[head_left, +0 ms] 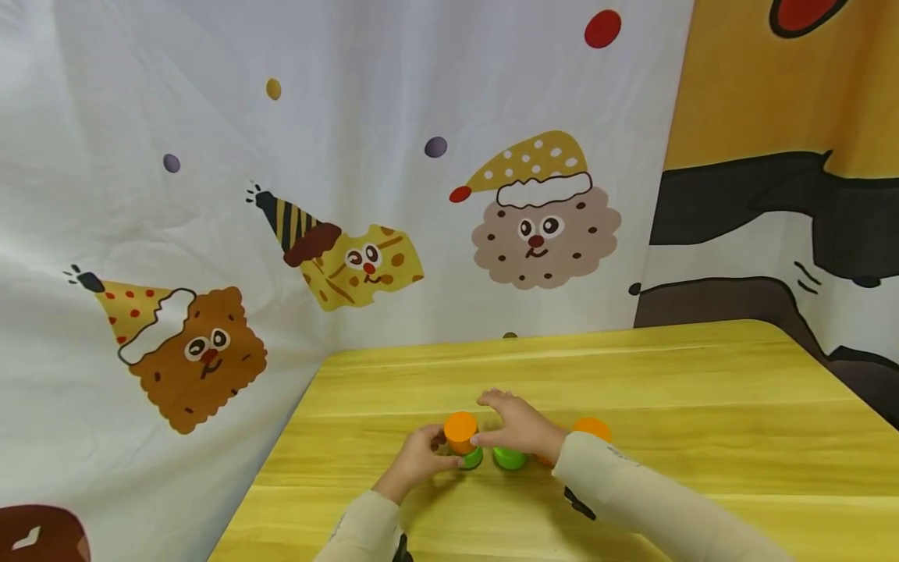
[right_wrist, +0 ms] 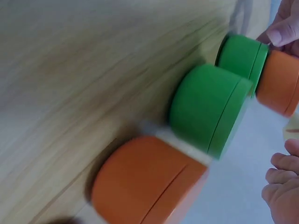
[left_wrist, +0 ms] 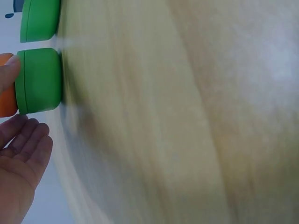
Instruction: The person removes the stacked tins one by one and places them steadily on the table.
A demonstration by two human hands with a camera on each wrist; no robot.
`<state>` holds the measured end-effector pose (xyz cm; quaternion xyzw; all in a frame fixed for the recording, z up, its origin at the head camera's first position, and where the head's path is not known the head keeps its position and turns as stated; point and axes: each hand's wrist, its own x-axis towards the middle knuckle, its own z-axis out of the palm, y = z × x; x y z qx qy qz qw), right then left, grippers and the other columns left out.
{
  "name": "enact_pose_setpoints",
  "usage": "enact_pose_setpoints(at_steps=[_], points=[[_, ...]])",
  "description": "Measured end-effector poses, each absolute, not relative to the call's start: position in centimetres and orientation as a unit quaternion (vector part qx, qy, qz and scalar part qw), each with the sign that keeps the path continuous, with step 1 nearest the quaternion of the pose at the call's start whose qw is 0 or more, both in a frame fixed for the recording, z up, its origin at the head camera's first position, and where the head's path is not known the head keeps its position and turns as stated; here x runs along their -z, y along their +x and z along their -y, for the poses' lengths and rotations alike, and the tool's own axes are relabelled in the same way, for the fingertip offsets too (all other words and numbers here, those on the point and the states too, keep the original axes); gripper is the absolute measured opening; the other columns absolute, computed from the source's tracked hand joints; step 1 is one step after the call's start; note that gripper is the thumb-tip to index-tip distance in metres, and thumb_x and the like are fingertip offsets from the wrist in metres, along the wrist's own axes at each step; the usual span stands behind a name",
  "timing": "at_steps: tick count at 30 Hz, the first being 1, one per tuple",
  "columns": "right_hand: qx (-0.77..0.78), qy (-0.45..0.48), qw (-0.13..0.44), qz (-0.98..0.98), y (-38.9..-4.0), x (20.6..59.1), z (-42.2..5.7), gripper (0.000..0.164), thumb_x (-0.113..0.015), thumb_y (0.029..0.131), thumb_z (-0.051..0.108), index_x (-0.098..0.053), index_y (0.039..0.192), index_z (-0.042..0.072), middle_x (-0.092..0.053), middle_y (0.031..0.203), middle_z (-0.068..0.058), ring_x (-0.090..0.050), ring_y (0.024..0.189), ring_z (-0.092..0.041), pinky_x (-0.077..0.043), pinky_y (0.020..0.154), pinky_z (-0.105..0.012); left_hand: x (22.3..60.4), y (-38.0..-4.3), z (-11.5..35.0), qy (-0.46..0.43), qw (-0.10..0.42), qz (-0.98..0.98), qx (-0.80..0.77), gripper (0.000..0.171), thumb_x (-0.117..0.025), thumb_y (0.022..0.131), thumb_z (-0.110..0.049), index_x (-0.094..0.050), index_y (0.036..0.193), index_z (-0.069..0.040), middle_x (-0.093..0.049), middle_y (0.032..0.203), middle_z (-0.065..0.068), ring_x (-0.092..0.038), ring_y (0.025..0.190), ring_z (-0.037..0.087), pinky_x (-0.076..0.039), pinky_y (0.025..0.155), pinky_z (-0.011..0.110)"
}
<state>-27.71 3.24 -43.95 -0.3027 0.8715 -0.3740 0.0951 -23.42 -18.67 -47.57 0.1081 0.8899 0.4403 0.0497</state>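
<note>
Head view: bright, diffuse light; soft shadows below the beige sleeves on the wooden tabletop; pale sheen at left on the printed curtain. Left wrist view: whitish glare at upper right, wood grain smeared. Right wrist view: dimmer; nearest orange canister softly blurred, shadow along its base.

upper cylinder: solid orange, lower centre of the head view
lower cylinder: solid green
neighbouring cylinder: solid green
rightmost cylinder: orange
counter: yellow, streaked wood grain
sleeves: plain cream
backdrop: white, dotted purple, red, mustard
</note>
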Motion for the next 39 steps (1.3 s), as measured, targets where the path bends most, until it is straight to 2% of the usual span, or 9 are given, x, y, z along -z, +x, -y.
enact_pose_setpoints(at_steps=[10,15,26,39], points=[[0.396,-0.287,0.117,-0.865,-27.5,44.7,-1.5,0.076,-0.07,0.078,0.046,-0.045,0.135,0.002,-0.03,0.146,-0.023,-0.021,0.135,-0.045,-0.023,0.106,-0.061,48.3,-23.9,18.6,0.105,0.054,-0.879,-0.461,0.044,-0.077,0.075,-0.015,-0.061,0.114,-0.002,-0.061,0.112,0.012,-0.056,0.105,0.032,-0.047,0.091,0.05],[0.402,-0.282,0.118,-0.863,-27.4,45.0,-1.1,0.077,-0.071,0.078,0.044,-0.044,0.135,0.0,-0.032,0.145,-0.022,-0.022,0.135,-0.043,-0.022,0.106,-0.061,48.2,-23.9,18.6,0.098,0.052,-0.879,-0.464,0.046,-0.077,0.075,-0.015,-0.06,0.115,-0.002,-0.061,0.115,0.012,-0.056,0.107,0.032,-0.045,0.094,0.051],[0.393,-0.316,0.095,-0.858,-27.5,45.4,-0.9,0.066,-0.069,0.081,0.041,-0.049,0.13,0.001,-0.037,0.142,-0.023,-0.026,0.135,-0.041,-0.021,0.107,-0.06,48.2,-23.9,18.6,0.101,0.04,-0.887,-0.448,0.042,-0.078,0.075,-0.017,-0.062,0.111,-0.002,-0.062,0.111,0.012,-0.057,0.104,0.031,-0.047,0.091,0.05],[0.411,-0.302,0.107,-0.853,-27.4,45.5,-0.9,0.063,-0.067,0.083,0.039,-0.049,0.132,0.004,-0.035,0.143,-0.023,-0.024,0.135,-0.043,-0.021,0.106,-0.061,48.1,-23.9,18.5,0.092,0.036,-0.893,-0.439,0.041,-0.079,0.074,-0.018,-0.064,0.109,-0.002,-0.063,0.109,0.012,-0.058,0.1,0.029,-0.049,0.088,0.049]])
